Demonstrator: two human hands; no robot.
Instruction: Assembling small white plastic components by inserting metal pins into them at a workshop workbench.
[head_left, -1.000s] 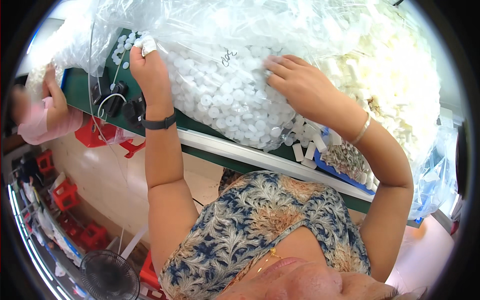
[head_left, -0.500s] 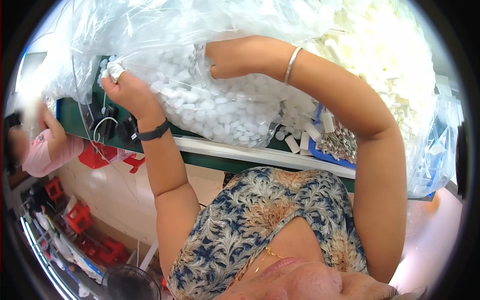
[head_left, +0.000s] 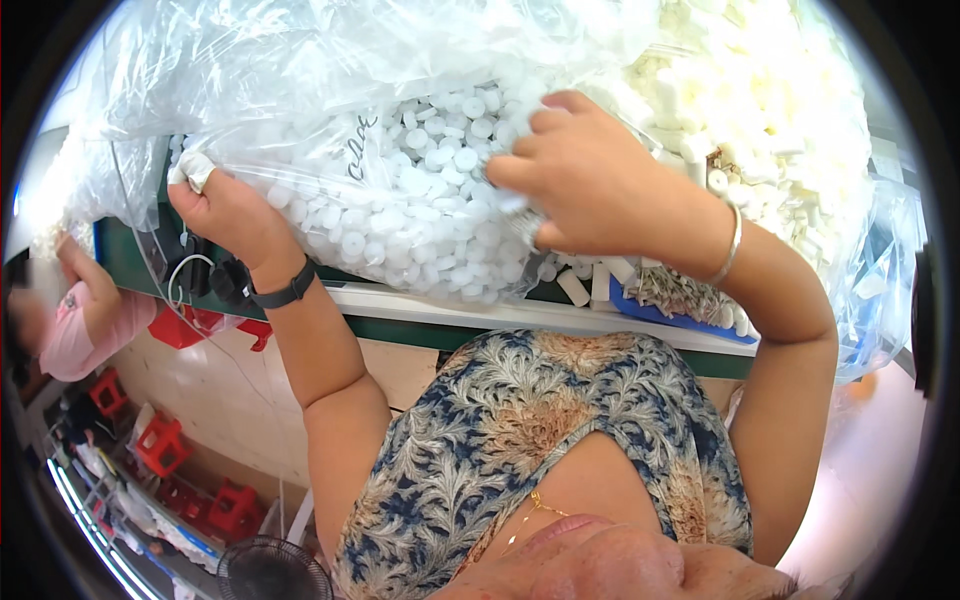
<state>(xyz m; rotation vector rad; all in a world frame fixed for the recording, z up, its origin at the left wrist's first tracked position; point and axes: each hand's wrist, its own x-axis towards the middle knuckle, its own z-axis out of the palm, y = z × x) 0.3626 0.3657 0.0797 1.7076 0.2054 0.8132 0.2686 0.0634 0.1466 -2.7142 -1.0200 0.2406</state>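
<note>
On the worktop (head_left: 125,260), a clear bag (head_left: 400,250) of white discs (head_left: 465,158) runs lengthwise left to right, opening upward. The hands are apart: the left hand (head_left: 230,215) pinches its left edge; whether the blurred right hand (head_left: 598,175) grips, I cannot tell.

A head-worn fisheye camera looked steeply down, near enough that the shirt (head_left: 520,420) filled the lower middle. The left hand (head_left: 235,215), right hand (head_left: 610,185) and table (head_left: 122,262) lay farther up; the floor (head_left: 230,400) showed at left, with straight lines curving outward.
</note>
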